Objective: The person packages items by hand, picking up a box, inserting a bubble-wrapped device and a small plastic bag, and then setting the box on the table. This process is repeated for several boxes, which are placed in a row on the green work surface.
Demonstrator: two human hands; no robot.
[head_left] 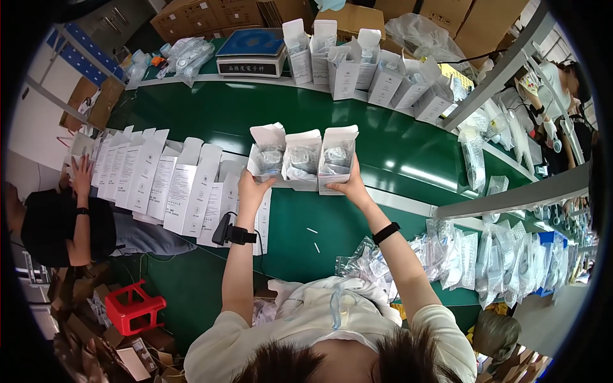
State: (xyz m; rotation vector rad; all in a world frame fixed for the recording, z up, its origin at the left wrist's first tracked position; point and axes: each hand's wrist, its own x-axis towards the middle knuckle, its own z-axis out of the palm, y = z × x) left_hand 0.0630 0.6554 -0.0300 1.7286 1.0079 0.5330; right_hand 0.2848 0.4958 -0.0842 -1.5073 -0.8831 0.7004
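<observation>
Three white cardboard boxes stand side by side in a row above the green table, their lids up. Inside each sits something wrapped in clear plastic; its kind is hard to make out. My left hand grips the outer side of the left box, thumb toward the front. On the opposite end, my right hand clasps the right box, so the row is squeezed between both hands. Two small white strips lie on the table nearer to me. Whether the boxes touch the table is not plain.
At left, a long row of white boxes stands beside another person's hand. More open boxes line the far shelf, along with a blue-topped scale. Bagged items lie at right, below a grey metal frame.
</observation>
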